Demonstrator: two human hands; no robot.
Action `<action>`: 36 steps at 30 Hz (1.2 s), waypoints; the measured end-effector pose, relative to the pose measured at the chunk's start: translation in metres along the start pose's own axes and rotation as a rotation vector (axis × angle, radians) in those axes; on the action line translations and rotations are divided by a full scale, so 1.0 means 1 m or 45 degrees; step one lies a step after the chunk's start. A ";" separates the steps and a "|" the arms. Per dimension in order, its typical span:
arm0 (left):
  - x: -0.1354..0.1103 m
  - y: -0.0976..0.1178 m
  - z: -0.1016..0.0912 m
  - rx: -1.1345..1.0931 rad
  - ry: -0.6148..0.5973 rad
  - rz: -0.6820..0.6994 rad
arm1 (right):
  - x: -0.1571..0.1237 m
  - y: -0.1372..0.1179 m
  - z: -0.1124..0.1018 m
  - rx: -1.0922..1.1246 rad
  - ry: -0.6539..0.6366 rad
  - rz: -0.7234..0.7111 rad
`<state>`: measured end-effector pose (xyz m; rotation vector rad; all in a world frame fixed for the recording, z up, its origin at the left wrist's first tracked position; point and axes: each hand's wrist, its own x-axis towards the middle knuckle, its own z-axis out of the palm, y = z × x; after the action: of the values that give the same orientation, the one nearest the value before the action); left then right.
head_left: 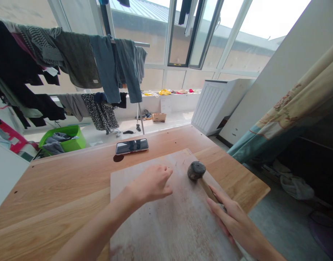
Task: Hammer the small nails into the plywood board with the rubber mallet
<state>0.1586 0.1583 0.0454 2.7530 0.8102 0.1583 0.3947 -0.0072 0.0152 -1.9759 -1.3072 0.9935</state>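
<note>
A pale worn board (166, 224) lies on the wooden table (60, 185). My left hand (151, 183) hovers over the board's far part with fingers curled loosely and pointing toward tiny nails (180, 163) near the far edge; nothing shows in it. A hammer (196, 170) with a dark round head rests on the board at the right. Its wooden handle runs back under my right hand (231, 217), whose fingers lie along the handle and touch it.
A black phone (132, 146) lies on the table beyond the board, beside a dark knot hole. A clothes rack with hanging garments (74, 61), a green laundry basket (64, 139), a white appliance (218, 103) and a curtain (291, 108) stand around.
</note>
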 end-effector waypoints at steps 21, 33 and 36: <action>-0.009 0.026 0.014 -0.127 -0.003 0.269 | -0.002 0.006 0.002 0.045 0.020 0.023; -0.003 0.017 0.006 -0.662 0.106 0.222 | 0.000 0.007 0.002 0.057 0.004 0.011; 0.010 -0.003 0.017 -0.870 0.370 0.154 | 0.001 0.009 0.002 0.052 -0.003 0.018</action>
<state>0.1684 0.1622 0.0286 2.1450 0.5182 0.7257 0.3979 -0.0097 0.0070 -1.9564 -1.2665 1.0214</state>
